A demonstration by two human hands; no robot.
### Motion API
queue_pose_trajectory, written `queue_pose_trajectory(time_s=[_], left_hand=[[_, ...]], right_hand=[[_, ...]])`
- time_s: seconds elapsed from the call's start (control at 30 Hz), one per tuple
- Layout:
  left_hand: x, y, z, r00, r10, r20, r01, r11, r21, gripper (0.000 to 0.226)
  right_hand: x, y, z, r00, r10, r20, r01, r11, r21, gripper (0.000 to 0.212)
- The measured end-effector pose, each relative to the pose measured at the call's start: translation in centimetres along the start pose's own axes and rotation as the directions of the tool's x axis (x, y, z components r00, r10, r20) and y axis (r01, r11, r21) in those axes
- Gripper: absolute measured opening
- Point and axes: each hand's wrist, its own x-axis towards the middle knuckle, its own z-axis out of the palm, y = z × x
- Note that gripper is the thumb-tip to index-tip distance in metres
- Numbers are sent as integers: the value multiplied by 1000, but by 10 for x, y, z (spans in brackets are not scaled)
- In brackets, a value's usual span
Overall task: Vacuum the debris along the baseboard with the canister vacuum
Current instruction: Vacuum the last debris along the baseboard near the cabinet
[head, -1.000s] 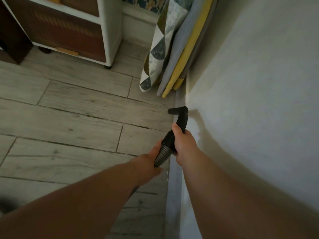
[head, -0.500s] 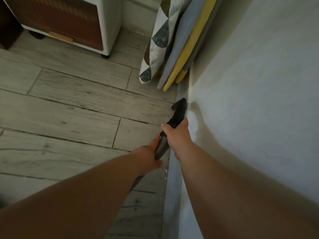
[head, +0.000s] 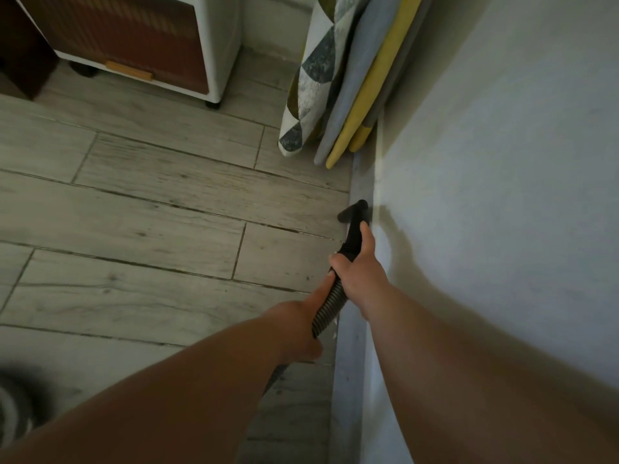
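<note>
A black vacuum nozzle (head: 354, 214) points at the foot of the pale baseboard (head: 348, 363), which runs along the white wall on the right. My right hand (head: 360, 269) grips the black handle just behind the nozzle, index finger stretched along it. Behind it, my left hand (head: 301, 324) holds the ribbed grey hose (head: 330, 308). A few small white specks (head: 334, 334) lie on the floor beside the baseboard, close to the hose. The hose's lower run is hidden under my left forearm.
Folded boards in patterned, grey and yellow covers (head: 338, 95) lean against the wall ahead of the nozzle. A white drawer unit with brown fronts (head: 150, 45) stands at the back left. A blurred dark round object (head: 20, 406) shows at the lower left. Grey wood-look tiles (head: 150, 246) cover the floor.
The nozzle head has turned back sideways, pointing left at the baseboard foot. My right index finger now stretches along the handle. The view has shifted slightly back from the leaning boards.
</note>
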Motion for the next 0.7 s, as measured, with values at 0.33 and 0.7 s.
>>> queue_pose_trajectory(time_s=[0.33, 0.7], left_hand=[[-28, -6, 18, 992, 14, 123, -21, 998, 57, 109], [-47, -14, 34, 989, 67, 133, -74, 996, 46, 108]], right_hand=[[-34, 31, 9, 998, 41, -54, -40, 999, 21, 83], [-55, 40, 15, 994, 84, -68, -82, 996, 35, 84]])
